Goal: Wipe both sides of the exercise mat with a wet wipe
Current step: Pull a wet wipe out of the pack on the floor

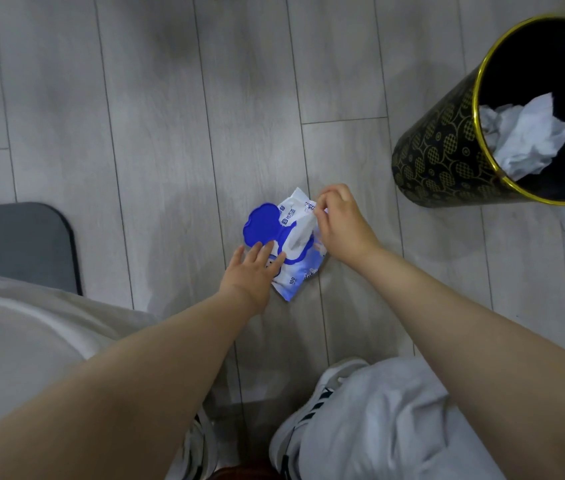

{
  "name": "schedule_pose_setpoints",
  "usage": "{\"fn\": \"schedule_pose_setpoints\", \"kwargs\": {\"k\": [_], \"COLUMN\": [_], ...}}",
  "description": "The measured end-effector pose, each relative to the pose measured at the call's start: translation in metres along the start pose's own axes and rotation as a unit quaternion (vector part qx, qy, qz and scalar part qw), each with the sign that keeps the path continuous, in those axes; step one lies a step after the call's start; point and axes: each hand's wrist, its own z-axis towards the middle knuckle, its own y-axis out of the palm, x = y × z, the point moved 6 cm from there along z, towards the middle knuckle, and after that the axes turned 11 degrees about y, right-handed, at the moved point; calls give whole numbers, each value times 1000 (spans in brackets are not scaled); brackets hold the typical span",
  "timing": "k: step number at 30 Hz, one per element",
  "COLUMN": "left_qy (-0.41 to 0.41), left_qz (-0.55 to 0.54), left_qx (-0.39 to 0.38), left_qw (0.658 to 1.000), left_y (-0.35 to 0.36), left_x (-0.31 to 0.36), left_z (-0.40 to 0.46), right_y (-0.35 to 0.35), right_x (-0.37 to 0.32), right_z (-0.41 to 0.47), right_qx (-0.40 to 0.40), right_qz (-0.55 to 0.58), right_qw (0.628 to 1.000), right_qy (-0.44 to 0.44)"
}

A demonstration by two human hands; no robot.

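Wet-wipe pack [296,271]: under flat, spread left hand [251,271]. Wet wipe [300,233]: pinched by right hand [340,225], half-drawn. Exercise mat [18,244]: far left of the left hand. Risk: pack lifting or extra wipes trailing if pressure slackens.

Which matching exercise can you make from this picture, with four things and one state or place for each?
Things:
1. blue plastic flip lid
2. white wet wipe
3. black bin with gold rim
4. grey exercise mat

States or places:
A. holds crumpled white paper
B. pinched by the right hand
C. at the left edge
D. open, beside the left hand

Pairs: 1-D, 2-B, 3-A, 4-C
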Motion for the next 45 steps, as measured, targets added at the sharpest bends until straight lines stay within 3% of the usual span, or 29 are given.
{"fn": "schedule_pose_setpoints", "kwargs": {"k": [6, 8, 10, 15, 19, 23, 26, 31, 36, 41, 45], "left_qy": [2, 1, 1, 6, -2, -11, -17, -26, -15, 1, 2], "left_qz": [4, 9, 15, 7, 1, -14, -34, -53, -52, -32, -28], "left_qx": [-14, -8, -4, 5, 14, 43, 84, 130, 99, 60, 70], "left_qw": [1000, 1000, 1000, 1000, 1000, 999, 996, 990, 994, 998, 997], "left_y": [-5, -5, -5, -8, -5, -10, -19, -32, -42, -47, -47], "left_x": [1, 2, 2, 2, 2, 6, 5, -3, -12, -15, -17], "left_z": [2, 1, 0, 1, 3, 7, 11, 15, 27, 34, 34], "right_y": [-58, -76, -87, -91, -38, 14, 30, 42, 45, 65, 69], "right_x": [-4, -11, -20, -21, -9, 14, 21, 13, 16, 17, 18], "right_z": [18, 23, 20, -1, -6, -13, -18, -16, -24, -30, -27], "right_qx": [118, 102, 85, 166, 48, -55, -53, -76, -69, -135, -91], "right_qz": [159, 189, 172, 105, -13, -97, -90, -113, -116, -196, -206], "right_qw": [976, 973, 980, 981, 999, 993, 992, 990, 991, 970, 974], "right_qy": [89, 87, 55, -1, 6, 46, 75, 39, 4, -50, -16]}}
